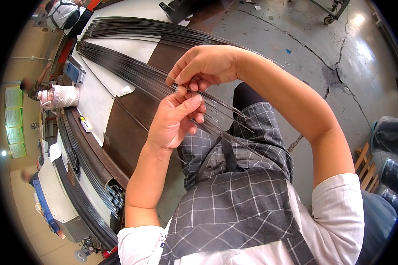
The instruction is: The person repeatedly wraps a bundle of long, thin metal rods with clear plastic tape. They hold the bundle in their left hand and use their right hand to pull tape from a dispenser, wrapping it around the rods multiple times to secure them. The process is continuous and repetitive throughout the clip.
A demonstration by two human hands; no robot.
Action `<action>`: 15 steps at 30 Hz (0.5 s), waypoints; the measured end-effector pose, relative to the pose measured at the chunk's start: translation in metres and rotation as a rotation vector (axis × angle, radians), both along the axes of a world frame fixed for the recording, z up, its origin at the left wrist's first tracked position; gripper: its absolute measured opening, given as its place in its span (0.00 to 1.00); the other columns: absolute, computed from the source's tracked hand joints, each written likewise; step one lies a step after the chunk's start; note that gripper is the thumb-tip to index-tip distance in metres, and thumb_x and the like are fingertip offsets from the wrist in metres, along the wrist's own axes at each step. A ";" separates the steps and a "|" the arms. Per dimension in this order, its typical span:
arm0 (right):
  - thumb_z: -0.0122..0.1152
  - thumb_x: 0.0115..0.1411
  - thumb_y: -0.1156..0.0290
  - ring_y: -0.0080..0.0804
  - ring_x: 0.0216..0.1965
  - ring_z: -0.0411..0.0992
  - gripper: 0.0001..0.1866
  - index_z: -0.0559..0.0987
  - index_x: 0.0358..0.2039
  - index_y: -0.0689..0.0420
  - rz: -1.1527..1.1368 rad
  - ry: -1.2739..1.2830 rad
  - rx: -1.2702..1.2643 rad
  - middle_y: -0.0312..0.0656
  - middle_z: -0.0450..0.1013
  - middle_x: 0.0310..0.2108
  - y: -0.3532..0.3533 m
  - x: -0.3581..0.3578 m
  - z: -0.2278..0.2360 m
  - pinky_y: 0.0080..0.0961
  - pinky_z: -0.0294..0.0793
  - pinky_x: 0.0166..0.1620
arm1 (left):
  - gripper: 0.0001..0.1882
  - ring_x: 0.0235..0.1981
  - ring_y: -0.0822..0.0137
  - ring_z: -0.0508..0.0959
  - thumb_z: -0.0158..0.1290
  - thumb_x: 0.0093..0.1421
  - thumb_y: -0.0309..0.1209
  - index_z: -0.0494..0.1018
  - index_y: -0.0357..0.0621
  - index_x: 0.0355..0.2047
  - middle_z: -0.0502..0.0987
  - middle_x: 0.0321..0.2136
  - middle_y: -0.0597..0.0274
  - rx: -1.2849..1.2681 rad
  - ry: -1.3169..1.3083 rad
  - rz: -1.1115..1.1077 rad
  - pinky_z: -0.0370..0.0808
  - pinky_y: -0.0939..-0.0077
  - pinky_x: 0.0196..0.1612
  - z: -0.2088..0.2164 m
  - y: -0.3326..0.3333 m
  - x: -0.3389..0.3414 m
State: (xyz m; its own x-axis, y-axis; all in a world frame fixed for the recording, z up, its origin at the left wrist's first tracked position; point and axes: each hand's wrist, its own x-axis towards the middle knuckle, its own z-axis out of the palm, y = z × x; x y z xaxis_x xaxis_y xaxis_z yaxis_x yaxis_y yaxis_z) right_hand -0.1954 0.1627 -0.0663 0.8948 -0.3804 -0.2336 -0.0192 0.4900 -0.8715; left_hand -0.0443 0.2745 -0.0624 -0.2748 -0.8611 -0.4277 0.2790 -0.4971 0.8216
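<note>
Nearest: my checked apron and lap. The free ends of the dark thin rods reach over my thighs, uneven and slightly splayed.

Hands: my left hand is curled, thumb pressed toward the fingers on the rods from the near side. My right hand arches over from the right, thumb and forefinger pinching at a thin rod; fingertips of both hands nearly meet. Number of rods gripped: cannot tell, fingers cover them.

Orientation: the rods' long axis runs obliquely, near ends toward my lap, far ends ahead and to my left. They lie close together beyond my hands, drawing tighter toward the far end.

Edges: the far part rests over the brown tabletop and a white sheet, whose near corner curls up; the near part projects past the table. A second bundle lies farther out; the two almost converge at their far ends and part toward me, leaving a wedge between them.

Room: grey floor, cracked, stretches beyond my right arm, with a wooden pallet at far right. Left of the rods: a patterned roll. Farthest, past the far rod ends, a person in white.
</note>
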 end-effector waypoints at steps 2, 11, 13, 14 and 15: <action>0.59 0.51 0.74 0.14 0.20 0.65 0.08 0.76 0.31 0.65 -0.063 0.036 -0.034 0.37 0.73 0.23 0.004 0.001 0.001 0.09 0.64 0.23 | 0.06 0.22 0.78 0.74 0.55 0.57 0.32 0.71 0.45 0.33 0.74 0.24 0.66 -0.003 0.029 -0.007 0.68 0.88 0.15 -0.002 -0.001 0.000; 0.59 0.50 0.73 0.12 0.17 0.61 0.14 0.75 0.37 0.68 -0.161 0.042 -0.088 0.41 0.75 0.25 0.007 -0.002 0.008 0.09 0.58 0.20 | 0.07 0.23 0.80 0.70 0.54 0.57 0.30 0.73 0.48 0.37 0.75 0.28 0.71 0.067 0.123 0.198 0.63 0.91 0.16 -0.003 0.000 -0.024; 0.58 0.50 0.72 0.12 0.18 0.60 0.16 0.75 0.38 0.68 -0.179 0.010 -0.113 0.42 0.75 0.26 0.003 -0.002 0.005 0.10 0.58 0.20 | 0.06 0.22 0.81 0.68 0.54 0.56 0.30 0.73 0.48 0.35 0.73 0.26 0.72 0.078 0.192 0.253 0.61 0.91 0.16 -0.003 -0.001 -0.028; 0.58 0.50 0.71 0.12 0.18 0.60 0.17 0.75 0.39 0.68 -0.188 -0.007 -0.125 0.42 0.75 0.26 0.002 -0.001 0.004 0.10 0.58 0.20 | 0.05 0.22 0.82 0.67 0.54 0.56 0.30 0.72 0.48 0.34 0.73 0.25 0.73 0.078 0.216 0.257 0.61 0.91 0.17 -0.001 -0.002 -0.029; 0.58 0.50 0.71 0.13 0.19 0.60 0.17 0.75 0.39 0.68 -0.219 0.004 -0.152 0.42 0.75 0.26 0.003 -0.001 0.009 0.11 0.59 0.21 | 0.05 0.21 0.82 0.67 0.55 0.56 0.30 0.72 0.48 0.34 0.72 0.25 0.73 0.079 0.241 0.262 0.60 0.91 0.17 -0.001 -0.003 -0.030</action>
State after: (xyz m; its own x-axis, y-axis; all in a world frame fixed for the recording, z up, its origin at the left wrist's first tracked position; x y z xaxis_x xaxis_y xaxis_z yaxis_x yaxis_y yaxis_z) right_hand -0.1962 0.1660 -0.0575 0.7865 -0.5958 -0.1624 0.0693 0.3466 -0.9355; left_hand -0.0743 0.2713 -0.0629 -0.1503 -0.8826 -0.4456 0.5861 -0.4425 0.6788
